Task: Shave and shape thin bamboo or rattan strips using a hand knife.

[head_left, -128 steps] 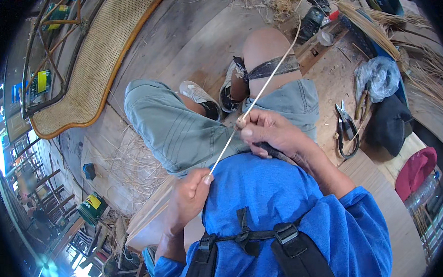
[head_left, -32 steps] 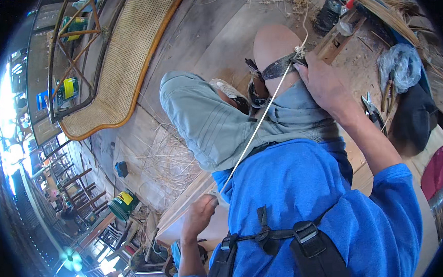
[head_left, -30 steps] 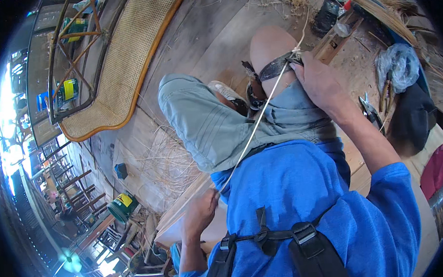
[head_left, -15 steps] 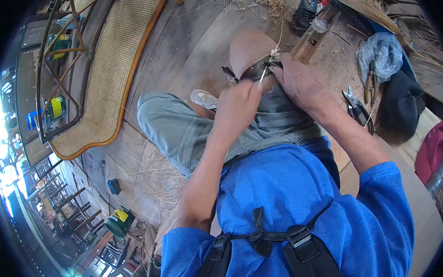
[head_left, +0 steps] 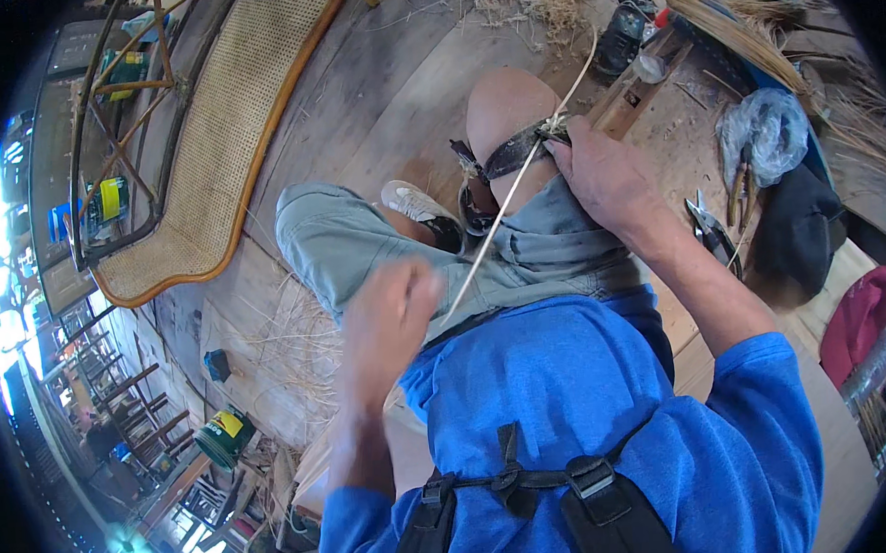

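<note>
On the bent right knee (head_left: 506,108): dark strap (head_left: 512,155), with the right hand (head_left: 603,173) pressed at its end, grip closed on a pale cane strip (head_left: 505,213). Strip runs taut from beyond the knee down across grey shorts (head_left: 361,243) toward the left hand (head_left: 385,325); that hand is blurred, grip apparently closed about the strip's lower end, not certain. Right of the thigh: pliers (head_left: 709,230) on wooden boards, clear plastic bag (head_left: 771,134), dark cloth (head_left: 796,233). Left: woven cane seat panel (head_left: 224,108). Lower left: green can (head_left: 223,436).
</note>
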Tool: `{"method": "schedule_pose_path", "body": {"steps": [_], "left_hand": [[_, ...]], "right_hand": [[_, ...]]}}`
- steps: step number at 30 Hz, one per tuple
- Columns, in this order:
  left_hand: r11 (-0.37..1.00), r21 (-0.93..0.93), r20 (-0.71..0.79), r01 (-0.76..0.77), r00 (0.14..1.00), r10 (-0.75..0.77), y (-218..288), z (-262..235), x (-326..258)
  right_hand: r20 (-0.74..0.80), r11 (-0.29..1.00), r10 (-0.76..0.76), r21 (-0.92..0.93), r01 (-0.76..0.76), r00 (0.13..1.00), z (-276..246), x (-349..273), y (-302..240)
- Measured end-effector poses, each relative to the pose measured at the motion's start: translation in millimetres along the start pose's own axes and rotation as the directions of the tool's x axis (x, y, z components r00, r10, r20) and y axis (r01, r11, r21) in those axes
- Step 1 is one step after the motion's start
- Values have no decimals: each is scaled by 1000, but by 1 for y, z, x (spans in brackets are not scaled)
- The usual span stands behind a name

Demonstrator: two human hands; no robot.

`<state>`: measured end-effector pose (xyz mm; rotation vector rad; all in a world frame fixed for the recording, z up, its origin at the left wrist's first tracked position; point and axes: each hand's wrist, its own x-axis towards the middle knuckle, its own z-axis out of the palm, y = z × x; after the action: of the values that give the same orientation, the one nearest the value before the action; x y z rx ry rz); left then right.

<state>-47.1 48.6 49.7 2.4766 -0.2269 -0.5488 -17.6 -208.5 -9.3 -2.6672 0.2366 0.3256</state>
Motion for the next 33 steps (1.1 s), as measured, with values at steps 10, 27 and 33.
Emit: {"method": "schedule_pose_path", "body": {"steps": [10,27,33], "left_hand": [[985,-146,93,-92,990,106,34,73,108],[685,336,164,646,676,-718,-220,-85,-249],[784,552,-240,283,955,-175,-186,-39,-155]], "right_hand": [[-115,998,-62,10,64,991,13,-3,5],[-26,990,112,90,-110,993,12,6,19],[-219,953,-111,254,167,969,9,-8,22]]}}
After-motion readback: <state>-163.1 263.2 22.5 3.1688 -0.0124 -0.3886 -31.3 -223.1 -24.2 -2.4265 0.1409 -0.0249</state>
